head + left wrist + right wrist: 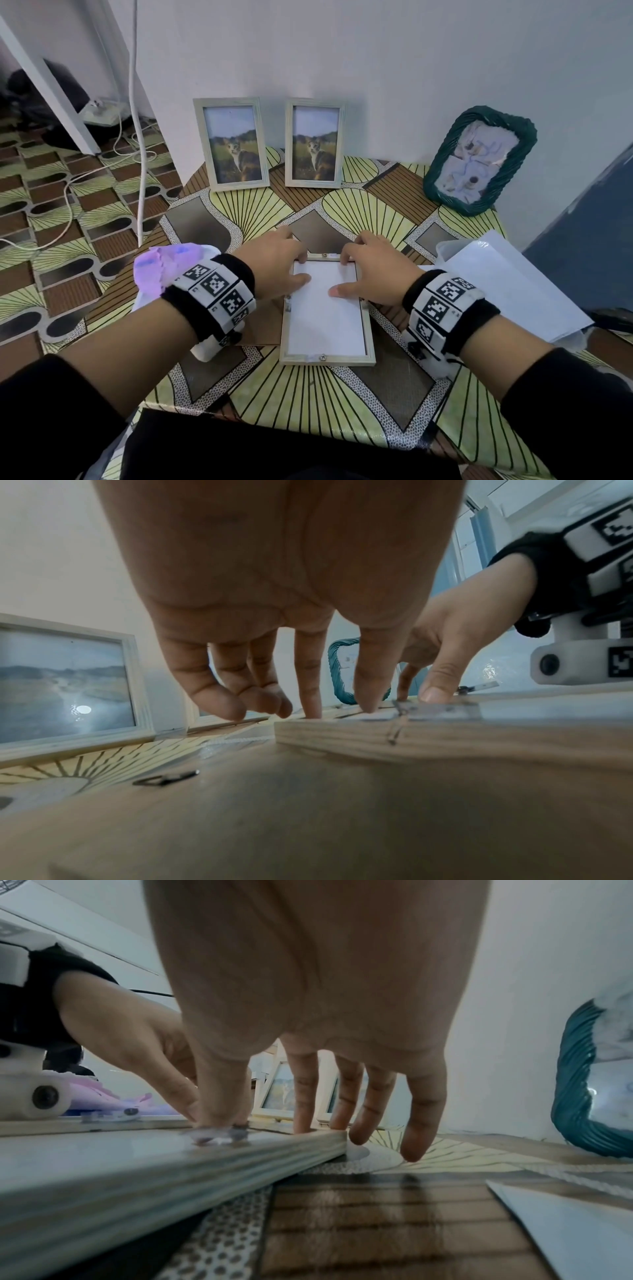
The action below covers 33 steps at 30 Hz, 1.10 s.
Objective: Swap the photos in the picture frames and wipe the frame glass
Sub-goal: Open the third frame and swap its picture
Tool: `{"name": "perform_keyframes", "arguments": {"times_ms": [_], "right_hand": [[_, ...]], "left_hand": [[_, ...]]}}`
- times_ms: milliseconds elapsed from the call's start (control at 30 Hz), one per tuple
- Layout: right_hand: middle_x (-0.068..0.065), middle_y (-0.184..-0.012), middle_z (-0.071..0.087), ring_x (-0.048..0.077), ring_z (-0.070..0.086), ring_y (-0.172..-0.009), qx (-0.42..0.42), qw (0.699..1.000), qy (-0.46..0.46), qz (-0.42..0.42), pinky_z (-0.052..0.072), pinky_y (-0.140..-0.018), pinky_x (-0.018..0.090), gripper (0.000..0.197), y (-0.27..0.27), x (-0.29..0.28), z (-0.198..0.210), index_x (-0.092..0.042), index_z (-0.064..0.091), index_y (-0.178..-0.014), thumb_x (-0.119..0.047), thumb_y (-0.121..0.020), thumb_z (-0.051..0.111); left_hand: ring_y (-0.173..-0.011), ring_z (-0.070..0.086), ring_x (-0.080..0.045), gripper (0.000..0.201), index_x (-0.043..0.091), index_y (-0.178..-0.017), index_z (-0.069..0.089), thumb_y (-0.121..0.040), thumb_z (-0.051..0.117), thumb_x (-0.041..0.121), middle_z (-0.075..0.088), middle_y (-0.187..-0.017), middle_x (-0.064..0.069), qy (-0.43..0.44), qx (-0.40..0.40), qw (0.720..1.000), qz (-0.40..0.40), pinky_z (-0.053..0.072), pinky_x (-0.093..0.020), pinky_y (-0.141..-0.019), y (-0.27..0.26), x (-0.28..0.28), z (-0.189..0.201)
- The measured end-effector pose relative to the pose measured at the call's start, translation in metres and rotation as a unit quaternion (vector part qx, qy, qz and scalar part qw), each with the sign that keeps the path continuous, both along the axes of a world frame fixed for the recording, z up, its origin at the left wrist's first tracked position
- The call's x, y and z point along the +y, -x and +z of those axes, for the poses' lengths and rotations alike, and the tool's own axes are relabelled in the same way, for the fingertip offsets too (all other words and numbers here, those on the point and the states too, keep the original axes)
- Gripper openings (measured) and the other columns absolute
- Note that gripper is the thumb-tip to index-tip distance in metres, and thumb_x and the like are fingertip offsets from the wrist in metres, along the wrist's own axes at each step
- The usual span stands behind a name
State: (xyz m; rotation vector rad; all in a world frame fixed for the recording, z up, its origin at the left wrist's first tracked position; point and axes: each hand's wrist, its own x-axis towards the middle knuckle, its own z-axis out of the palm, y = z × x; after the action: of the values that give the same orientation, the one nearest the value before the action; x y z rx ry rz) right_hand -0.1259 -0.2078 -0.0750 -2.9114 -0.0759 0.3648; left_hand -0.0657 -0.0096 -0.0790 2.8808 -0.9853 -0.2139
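A pale wooden picture frame (327, 360) lies face down in the middle of the table, with a white sheet (325, 315) filling its back. Both hands are at its far end. My left hand (277, 265) has its thumb on the sheet's upper left corner and its fingers over the far rail (377, 739). On the upper right corner, my right hand (373, 270) presses its thumb on the sheet, its fingers reaching past the far edge (171, 1172). Neither hand holds anything. Two matching frames with cat photos (234, 144) (315, 142) lean upright against the wall behind.
A brown backing board (308, 818) with a metal hanger lies under my left wrist. A pink cloth (161, 267) sits at the table's left edge. White sheets (507, 284) lie at the right. A green wicker frame (479, 161) leans in the back right corner. Cables (140, 171) run over the floor to the left.
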Motion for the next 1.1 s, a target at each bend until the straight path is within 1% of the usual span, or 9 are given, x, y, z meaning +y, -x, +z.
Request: {"name": "perform_keyframes", "arguments": {"times_ms": [200, 400, 533, 667, 800, 933, 1000, 1100], "right_hand": [[-0.001, -0.115, 0.041, 0.020, 0.045, -0.108, -0.001, 0.999, -0.034, -0.015, 0.047, -0.094, 0.044, 0.059, 0.0011, -0.0009, -0.0025, -0.024, 0.055, -0.114, -0.063, -0.074, 0.072], [-0.002, -0.114, 0.043, 0.017, 0.047, -0.103, 0.004, 0.998, -0.054, -0.028, 0.047, -0.093, 0.043, 0.054, -0.0025, -0.0022, -0.0028, -0.024, 0.054, -0.109, -0.064, -0.076, 0.069], [-0.001, -0.115, 0.044, 0.018, 0.048, -0.106, 0.013, 0.997, -0.062, -0.034, 0.045, -0.097, 0.044, 0.052, -0.0056, -0.0030, -0.0018, -0.024, 0.055, -0.108, -0.064, -0.078, 0.068], [-0.002, -0.116, 0.044, 0.018, 0.047, -0.110, 0.026, 0.997, -0.059, -0.037, 0.043, -0.101, 0.046, 0.048, -0.0074, -0.0027, -0.0006, -0.026, 0.058, -0.103, -0.065, -0.077, 0.067], [-0.002, -0.115, 0.046, 0.019, 0.049, -0.108, 0.006, 0.999, -0.043, -0.032, 0.045, -0.097, 0.045, 0.046, -0.0049, -0.0011, -0.0021, -0.025, 0.057, -0.106, -0.062, -0.080, 0.067], [-0.001, -0.113, 0.047, 0.019, 0.052, -0.103, -0.014, 1.000, -0.012, -0.021, 0.048, -0.091, 0.043, 0.047, -0.0016, 0.0018, -0.0016, -0.025, 0.058, -0.110, -0.062, -0.082, 0.064], [-0.001, -0.113, 0.047, 0.020, 0.052, -0.102, -0.018, 1.000, -0.008, -0.019, 0.048, -0.091, 0.043, 0.048, -0.0007, 0.0021, -0.0007, -0.025, 0.059, -0.112, -0.062, -0.083, 0.063], [-0.001, -0.115, 0.047, 0.020, 0.052, -0.104, -0.022, 1.000, 0.002, -0.011, 0.047, -0.093, 0.044, 0.050, 0.0008, 0.0022, -0.0011, -0.024, 0.059, -0.117, -0.062, -0.084, 0.061]], "left_hand": [[-0.084, 0.041, -0.011, 0.034, 0.029, -0.110, 0.058, -0.087, 0.057, 0.053, 0.035, -0.096, 0.010, 0.004, -0.003, 1.000, -0.005, 0.031, -0.027, -0.068, -0.0026, -0.0007, -0.0023], [-0.082, 0.044, -0.010, 0.031, 0.030, -0.107, 0.058, -0.086, 0.057, 0.053, 0.035, -0.094, 0.011, 0.011, -0.006, 1.000, -0.004, 0.030, -0.026, -0.064, -0.0043, -0.0011, -0.0040], [-0.083, 0.048, -0.010, 0.033, 0.030, -0.109, 0.057, -0.086, 0.057, 0.055, 0.034, -0.095, 0.011, 0.007, -0.002, 1.000, -0.003, 0.031, -0.025, -0.062, -0.0048, -0.0015, -0.0046], [-0.082, 0.049, -0.010, 0.037, 0.030, -0.110, 0.056, -0.083, 0.060, 0.056, 0.034, -0.096, 0.012, 0.006, 0.001, 1.000, -0.003, 0.032, -0.025, -0.060, -0.0058, -0.0015, -0.0057], [-0.083, 0.049, -0.010, 0.040, 0.031, -0.111, 0.053, -0.081, 0.062, 0.057, 0.031, -0.096, 0.013, 0.007, 0.005, 1.000, -0.005, 0.030, -0.023, -0.058, -0.0062, 0.0000, -0.0070], [-0.082, 0.047, -0.010, 0.037, 0.028, -0.109, 0.055, -0.084, 0.059, 0.057, 0.033, -0.094, 0.013, 0.019, -0.003, 1.000, -0.004, 0.030, -0.024, -0.059, -0.0068, 0.0003, -0.0076], [-0.084, 0.048, -0.010, 0.037, 0.028, -0.108, 0.056, -0.085, 0.058, 0.056, 0.034, -0.096, 0.012, 0.018, -0.004, 1.000, -0.004, 0.032, -0.025, -0.062, -0.0070, 0.0005, -0.0077], [-0.086, 0.047, -0.011, 0.040, 0.028, -0.114, 0.056, -0.085, 0.057, 0.057, 0.033, -0.100, 0.012, 0.009, -0.012, 1.000, -0.009, 0.035, -0.026, -0.068, -0.0060, 0.0018, -0.0086]]}}
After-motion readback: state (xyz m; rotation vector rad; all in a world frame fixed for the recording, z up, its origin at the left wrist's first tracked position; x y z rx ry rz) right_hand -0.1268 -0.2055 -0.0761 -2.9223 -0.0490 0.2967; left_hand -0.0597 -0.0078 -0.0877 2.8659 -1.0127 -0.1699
